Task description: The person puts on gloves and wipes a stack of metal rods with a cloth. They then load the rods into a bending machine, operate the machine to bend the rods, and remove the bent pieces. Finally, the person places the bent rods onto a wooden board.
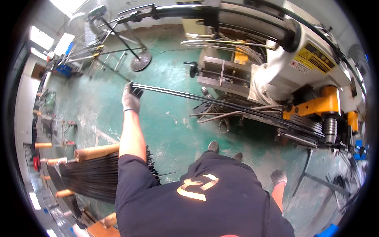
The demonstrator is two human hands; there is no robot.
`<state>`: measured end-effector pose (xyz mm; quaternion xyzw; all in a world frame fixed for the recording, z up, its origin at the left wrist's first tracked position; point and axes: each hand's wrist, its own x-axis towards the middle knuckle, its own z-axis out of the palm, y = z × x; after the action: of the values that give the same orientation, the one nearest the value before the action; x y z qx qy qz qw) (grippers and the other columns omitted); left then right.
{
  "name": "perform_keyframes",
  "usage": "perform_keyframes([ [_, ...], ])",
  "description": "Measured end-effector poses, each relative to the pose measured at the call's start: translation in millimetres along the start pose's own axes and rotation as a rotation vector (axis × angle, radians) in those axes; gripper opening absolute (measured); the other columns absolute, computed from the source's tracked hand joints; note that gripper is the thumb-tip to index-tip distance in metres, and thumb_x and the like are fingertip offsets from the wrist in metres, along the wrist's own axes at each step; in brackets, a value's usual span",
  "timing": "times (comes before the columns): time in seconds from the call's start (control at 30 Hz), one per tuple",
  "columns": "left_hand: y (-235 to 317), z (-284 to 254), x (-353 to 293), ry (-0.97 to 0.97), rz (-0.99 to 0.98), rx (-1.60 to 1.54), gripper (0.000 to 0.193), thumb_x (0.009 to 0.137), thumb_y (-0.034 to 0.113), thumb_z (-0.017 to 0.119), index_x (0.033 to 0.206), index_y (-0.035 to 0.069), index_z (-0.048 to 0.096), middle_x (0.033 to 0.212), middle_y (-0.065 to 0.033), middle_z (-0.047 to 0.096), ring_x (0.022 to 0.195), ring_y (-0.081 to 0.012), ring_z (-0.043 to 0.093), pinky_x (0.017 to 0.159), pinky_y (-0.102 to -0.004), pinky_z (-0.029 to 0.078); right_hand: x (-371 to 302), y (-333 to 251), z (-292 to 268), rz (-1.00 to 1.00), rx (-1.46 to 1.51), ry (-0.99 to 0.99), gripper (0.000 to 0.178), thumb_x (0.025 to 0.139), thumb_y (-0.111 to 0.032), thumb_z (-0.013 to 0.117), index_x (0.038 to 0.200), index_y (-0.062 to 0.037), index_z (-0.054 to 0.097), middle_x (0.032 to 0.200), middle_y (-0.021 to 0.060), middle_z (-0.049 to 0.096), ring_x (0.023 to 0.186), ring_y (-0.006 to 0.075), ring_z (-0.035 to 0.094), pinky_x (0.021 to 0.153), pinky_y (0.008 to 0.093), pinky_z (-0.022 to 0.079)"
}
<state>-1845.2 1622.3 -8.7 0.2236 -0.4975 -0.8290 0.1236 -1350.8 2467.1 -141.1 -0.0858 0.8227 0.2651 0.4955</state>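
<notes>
The left hand [131, 98], gloved, is gripping the long dark rods [185, 94] near their outer end, well apart from the white machine [281, 68] and to its left. The rods are running together from that grip toward the machine, their other end reaching the area beside its orange bracket [316, 104]. Whether anything there is clamping them, the inspector cannot tell (the parts are crowding one another at that point).

The right hand [278, 178], also gloved, is hanging low on the near side of the machine. No object is showing in it; whether its fingers are opening or curling cannot be told.

The step in hand, by judgement, is supporting and lining up the rods at the machine. The next move is apparently calling for a level, steady left grip, with the rods lying parallel and moving along their own length rather than sideways. Loose cables [256, 89] are lying against the machine close to that line, so snagging is posing a likely risk. A bundle of black strips [92, 175] is resting well left of the machine, below the left forearm.
</notes>
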Motion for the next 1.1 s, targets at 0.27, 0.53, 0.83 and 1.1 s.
perform_keyframes([
  [0.27,-15,19,1,-0.078,-0.094,-0.253,0.046,0.117,0.047,0.046,0.122,0.009,0.073,0.127,-0.0153,0.075,0.114,-0.0347,0.067,0.106,-0.0582,0.05,-24,-16,14,0.007,0.056,-0.061,0.03,0.105,-0.023,0.065,0.134,-0.0254,0.073,0.142,-0.0024,0.07,0.139,0.0223,0.061,0.117,0.0495,0.045],
  [0.53,-30,15,-43,0.082,-0.102,-0.209,0.046,0.116,0.051,0.046,0.132,0.011,0.064,0.129,-0.0144,0.07,0.11,-0.0359,0.064,0.102,-0.0564,0.051,-34,-2,32,-0.134,0.016,0.004,0.026,0.106,-0.02,0.066,0.126,-0.0216,0.081,0.139,-0.0011,0.076,0.135,0.0238,0.068,0.118,0.0539,0.045],
  [0.83,-131,46,-178,0.285,-0.264,-0.197,0.038,0.112,0.039,0.059,0.135,0.008,0.062,0.121,-0.017,0.075,0.097,-0.0363,0.069,0.093,-0.0543,0.056,24,-1,144,0.657,2.595,-0.123,0.038,0.11,-0.039,0.062,0.127,-0.0049,0.065,0.1,0.015,0.077,0.088,0.0351,0.076,0.074,0.0548,0.058],
  [1.1,-87,10,-157,0.243,-0.099,-0.246,0.038,0.113,0.034,0.058,0.135,0.004,0.063,0.124,-0.0196,0.073,0.101,-0.0348,0.068,0.095,-0.0517,0.057,71,3,6,0.154,2.159,0.178,0.037,0.109,-0.033,0.066,0.126,-0.0003,0.067,0.095,0.0151,0.076,0.081,0.028,0.076,0.072,0.04,0.061],
])
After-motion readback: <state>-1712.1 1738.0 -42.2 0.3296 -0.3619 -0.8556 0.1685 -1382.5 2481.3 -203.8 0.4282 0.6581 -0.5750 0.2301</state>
